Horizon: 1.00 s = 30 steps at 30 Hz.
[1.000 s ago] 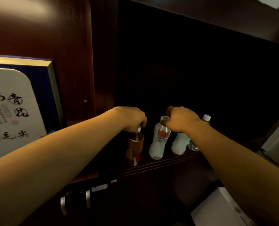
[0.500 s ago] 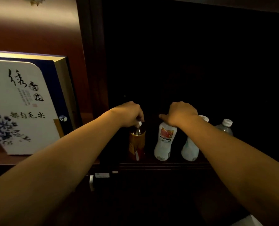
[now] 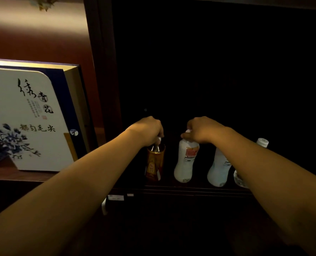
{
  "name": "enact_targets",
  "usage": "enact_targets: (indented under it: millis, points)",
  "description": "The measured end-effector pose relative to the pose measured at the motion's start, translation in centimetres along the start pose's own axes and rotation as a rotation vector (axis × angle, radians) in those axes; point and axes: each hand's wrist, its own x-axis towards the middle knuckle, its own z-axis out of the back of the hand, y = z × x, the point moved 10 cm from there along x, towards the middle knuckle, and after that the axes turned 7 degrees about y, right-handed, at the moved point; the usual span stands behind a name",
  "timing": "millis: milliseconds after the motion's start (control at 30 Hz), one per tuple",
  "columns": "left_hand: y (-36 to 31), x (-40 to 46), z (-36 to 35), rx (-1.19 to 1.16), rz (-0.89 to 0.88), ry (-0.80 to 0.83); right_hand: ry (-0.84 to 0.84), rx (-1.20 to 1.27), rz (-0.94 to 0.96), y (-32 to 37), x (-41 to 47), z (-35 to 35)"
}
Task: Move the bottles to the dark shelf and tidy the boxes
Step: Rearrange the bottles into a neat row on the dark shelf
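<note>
1. Head view, dim light: left hand curled down over the neck and white cap of an amber tea bottle, fingers closed round its top.
2. Amber tea bottle upright on the dark shelf, leftmost of a row of four.
3. Right hand curled over the cap of a white bottle with a red label, thumb and fingers pinching the top.
4. That bottle upright on the same shelf, just beside the tea bottle, apart from it.
5. Further right, a second white bottle, upright, partly hidden behind the right forearm; cap not visible.
6. At the row's right end, a clear bottle with a white cap, mostly covered by the forearm.
7. In the lit reddish compartment to the left, a large white and blue gift box with dark calligraphy and blue floral print, standing tilted back on its own shelf, well apart from the bottles.
8. Below the dark shelf edge, small pale labels, text unreadable.
</note>
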Motion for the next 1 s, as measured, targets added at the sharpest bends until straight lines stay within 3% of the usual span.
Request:
enact_targets:
  millis: [433, 667, 1000]
  points:
    - [-0.2, -0.1, 0.2, 0.048, 0.034, 0.023, 0.207, 0.208, 0.138, 1.2, -1.0, -0.4]
    - [0.1, -0.4, 0.2, 0.022, 0.029, 0.021, -0.005, 0.022, -0.034, 0.3, -0.7, 0.9]
    - [0.2, -0.3, 0.1, 0.02, 0.037, 0.019, 0.041, 0.057, -0.026, 0.6, -0.6, 0.5]
